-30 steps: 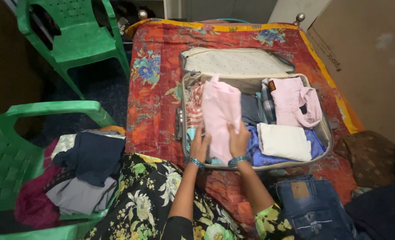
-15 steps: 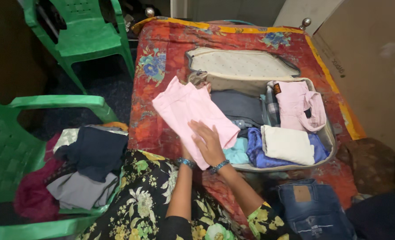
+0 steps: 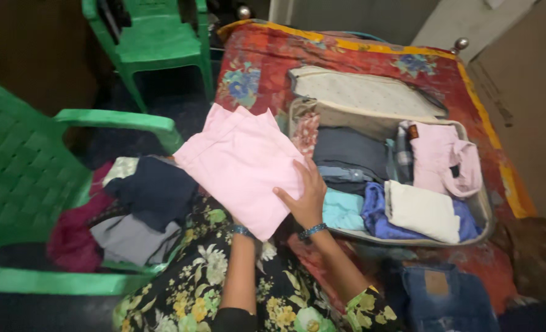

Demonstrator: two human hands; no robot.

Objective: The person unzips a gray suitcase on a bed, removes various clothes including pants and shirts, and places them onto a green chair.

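— What takes up most of the room from where you stand?

— The bed, under a red floral bedspread (image 3: 254, 67) with a yellow border. On it lies an open suitcase (image 3: 485, 212), lid flopped back towards the headboard, filled with folded clothes: a dark grey piece, a pale pink garment (image 3: 439, 157) at the far right, a white folded cloth (image 3: 421, 210) over something blue. Left of the bed is a green plastic chair (image 3: 24, 178) with a heap of clothes (image 3: 131, 209) on its seat, navy on top, grey and maroon under it. A second green chair stands further back.

— And the person?

— Seated at the bed's edge in a black floral dress, a pair of jeans (image 3: 442, 295) by the right knee. Both hands are on a folded pink cloth (image 3: 239, 160).

— Where is that cloth exactly?

— In the air above the lap, between the chair's heap and the suitcase, its right edge just over the case's left rim. Its long axis runs on a slant, from the far-left corner down towards the person.

— How do the hands hold it?

— The right hand (image 3: 306, 197) lies flat on top at the near right edge, fingers spread wide. The left hand (image 3: 241, 222) is under the cloth; only the wrist with its bangle shows, so I cannot tell how it grips. The cloth stretches up and left from both hands, and the left arm is the one nearer the chair.
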